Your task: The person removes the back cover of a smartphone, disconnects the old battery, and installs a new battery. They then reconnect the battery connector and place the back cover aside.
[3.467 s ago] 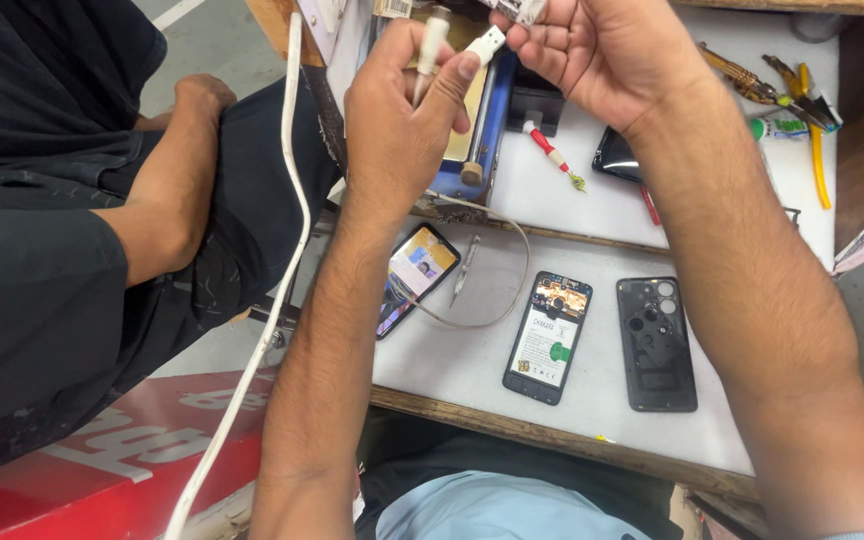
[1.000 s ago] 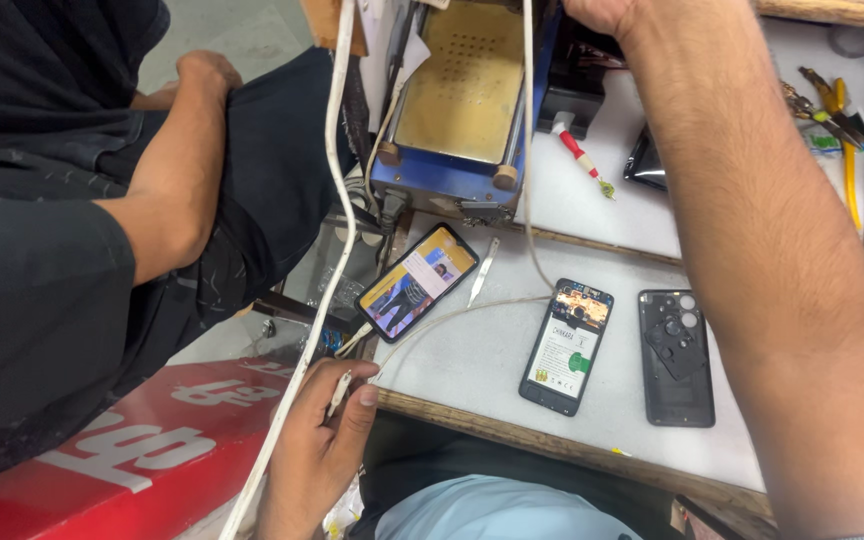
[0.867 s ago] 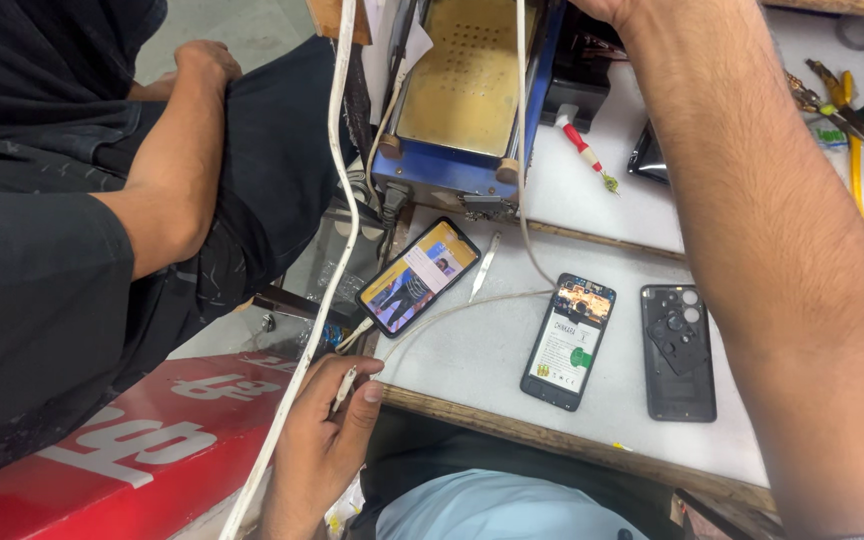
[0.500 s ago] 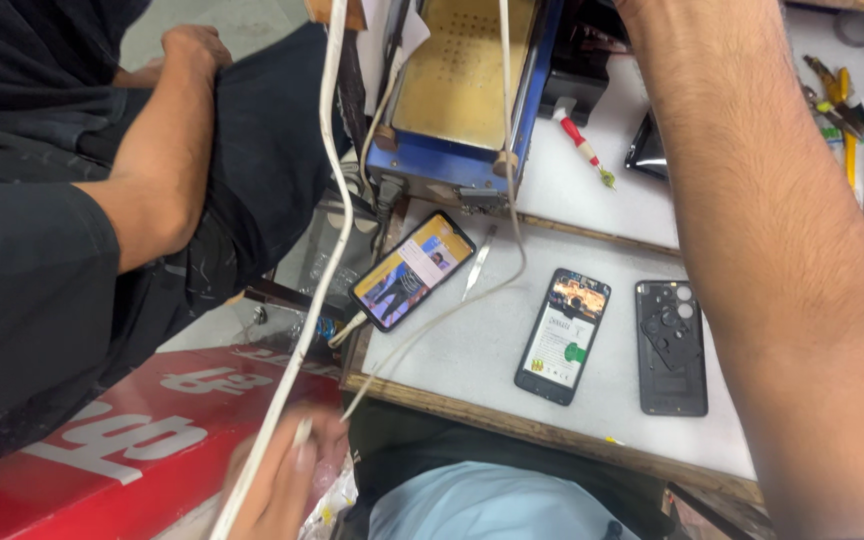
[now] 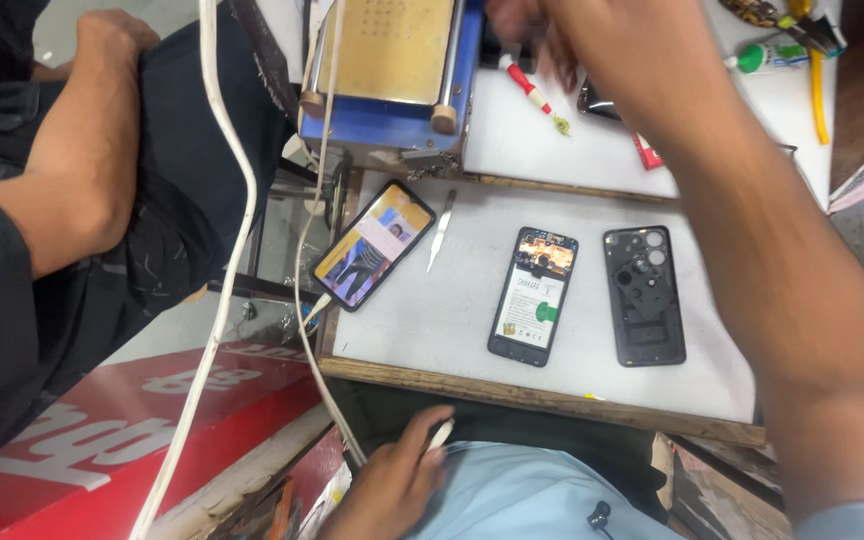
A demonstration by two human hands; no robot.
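The left hand (image 5: 392, 480) is low, in front of the bench edge and near the person's lap, and its fingers are closed around the end of a thin white cable (image 5: 314, 330). This cable runs from the hand up along the left side of the bench (image 5: 452, 310), passes just beside the lit phone (image 5: 374, 245) lying tilted at the bench's left edge, and goes on toward the blue heating plate (image 5: 392, 70) at the top. The right hand (image 5: 542, 30) is stretched far forward over the upper shelf, next to the heating plate; it is blurred and partly cut by the picture edge, so I cannot tell if it holds anything or how open it is. Under it lies a red and white screwdriver (image 5: 532, 90). On the white bench top there is a small metal blade (image 5: 441, 228) right of the tilted phone, then a second lit phone (image 5: 534, 295) in the middle, and beside it a black back cover (image 5: 644, 295) with camera holes. A thicker white cable (image 5: 222, 250) hangs down on the left, in front of another person's arm (image 5: 77, 190) in dark clothes. Below it is a red board (image 5: 132, 420).
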